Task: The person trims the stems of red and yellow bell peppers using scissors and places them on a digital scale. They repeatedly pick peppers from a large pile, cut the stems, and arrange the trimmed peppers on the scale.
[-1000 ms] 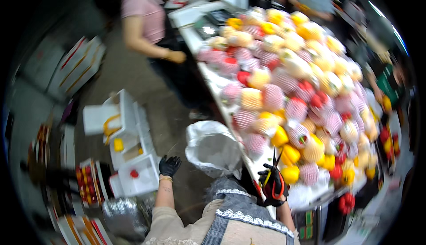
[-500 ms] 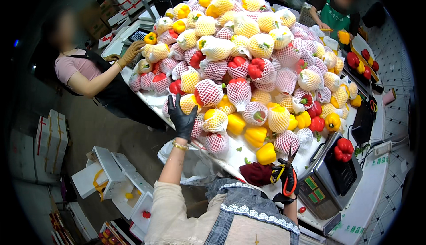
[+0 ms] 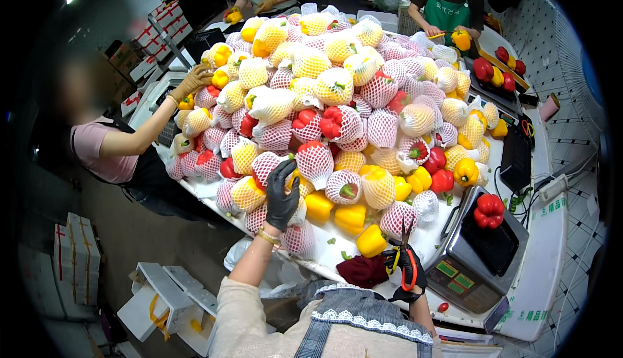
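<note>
A white table [image 3: 322,258] bears peppers [image 3: 332,122], a scale [image 3: 458,241] — and a maroon cloth [image 3: 358,271].

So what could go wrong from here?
The scissors in the right hand point toward a pink-netted pepper; their tips might nick it. The left hand is at the near side of a heaped pile of peppers, so a nudge could set some rolling.

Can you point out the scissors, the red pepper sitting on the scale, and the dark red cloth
Scissors [image 3: 405,238], head view: on the blades.
Red pepper [image 3: 488,213], head view: middle of its visible skin.
Dark red cloth [image 3: 361,271], head view: middle of its crumpled surface.
</note>
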Tool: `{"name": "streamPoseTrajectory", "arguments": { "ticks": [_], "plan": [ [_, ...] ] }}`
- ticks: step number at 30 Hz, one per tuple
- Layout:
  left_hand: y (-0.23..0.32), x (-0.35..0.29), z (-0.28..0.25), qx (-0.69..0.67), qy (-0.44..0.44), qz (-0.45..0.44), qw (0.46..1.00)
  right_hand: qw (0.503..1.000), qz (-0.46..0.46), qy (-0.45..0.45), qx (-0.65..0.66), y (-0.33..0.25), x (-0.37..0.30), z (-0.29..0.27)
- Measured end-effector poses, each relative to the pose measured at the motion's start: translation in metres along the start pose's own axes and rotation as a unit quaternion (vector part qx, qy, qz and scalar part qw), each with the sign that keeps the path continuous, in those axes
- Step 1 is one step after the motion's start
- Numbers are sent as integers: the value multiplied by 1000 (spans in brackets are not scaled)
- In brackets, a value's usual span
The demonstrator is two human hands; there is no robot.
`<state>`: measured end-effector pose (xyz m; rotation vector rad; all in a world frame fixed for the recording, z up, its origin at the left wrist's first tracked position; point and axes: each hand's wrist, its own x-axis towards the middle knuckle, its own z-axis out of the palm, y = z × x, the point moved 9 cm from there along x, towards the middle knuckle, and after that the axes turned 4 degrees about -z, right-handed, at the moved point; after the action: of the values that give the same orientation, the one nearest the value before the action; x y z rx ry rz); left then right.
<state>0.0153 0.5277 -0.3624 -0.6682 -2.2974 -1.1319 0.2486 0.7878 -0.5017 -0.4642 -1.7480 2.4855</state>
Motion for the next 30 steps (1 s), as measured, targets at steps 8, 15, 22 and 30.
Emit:
{"name": "streamPoseTrajectory", "arguments": {
  "ticks": [8,15,22,30],
  "plan": [
    [-31,154,37,332,2,7,943,999,-15,10,32,-12,-3,-4],
    [-85,161,32,271,-1,-47,962,999,-16,32,33,-14,-5,-10],
    [-56,95,24,-374,-26,-185,909,999,-30,34,15,-4,-2,-10],
    [-4,39,67,-508,-106,-251,817,994,-53,-63,-65,-47,6,41]
  ]
}}
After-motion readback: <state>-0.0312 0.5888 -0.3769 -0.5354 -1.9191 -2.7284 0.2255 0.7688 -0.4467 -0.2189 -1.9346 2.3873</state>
